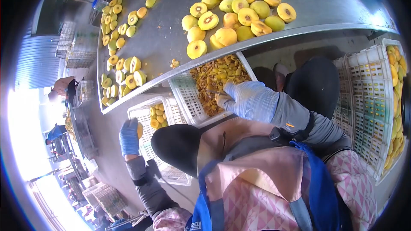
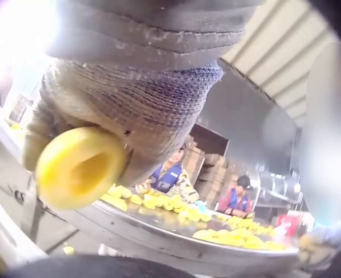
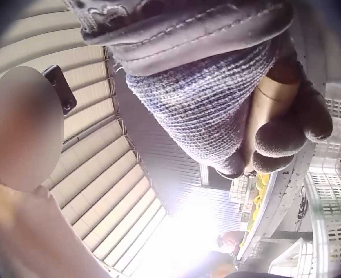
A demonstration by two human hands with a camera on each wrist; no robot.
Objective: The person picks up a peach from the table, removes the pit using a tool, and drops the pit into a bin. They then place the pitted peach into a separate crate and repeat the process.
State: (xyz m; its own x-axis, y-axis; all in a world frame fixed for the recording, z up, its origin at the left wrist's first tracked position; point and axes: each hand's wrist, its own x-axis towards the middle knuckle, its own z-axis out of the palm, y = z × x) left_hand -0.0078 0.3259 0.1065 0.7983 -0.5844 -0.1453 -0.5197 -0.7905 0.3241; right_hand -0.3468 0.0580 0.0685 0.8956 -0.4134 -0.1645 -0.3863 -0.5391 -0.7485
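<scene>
Steel table (image 1: 171,38) is stretching out ahead of both hands, carrying heaps of halved yellow peaches (image 1: 239,13). White plastic crates are sitting below its edge. One crate of pits and scraps (image 1: 188,98) is lying directly under the right hand (image 1: 239,99). Another crate (image 1: 143,115), holding a few peach halves, is standing just beside the left hand (image 1: 129,137). A tall crate stack (image 1: 368,85) is standing well off to the right hand's outer side.

The left hand, in a blue knit glove, is curling its fingers around a pitted peach half (image 2: 79,168) (hollow side facing the wrist camera). The right hand, gloved in pale grey knit, is wrapping its fingers round a brass-coloured tool handle (image 3: 272,110). White lettering on the blue strap (image 1: 204,205) near the left forearm is showing too small to read.
</scene>
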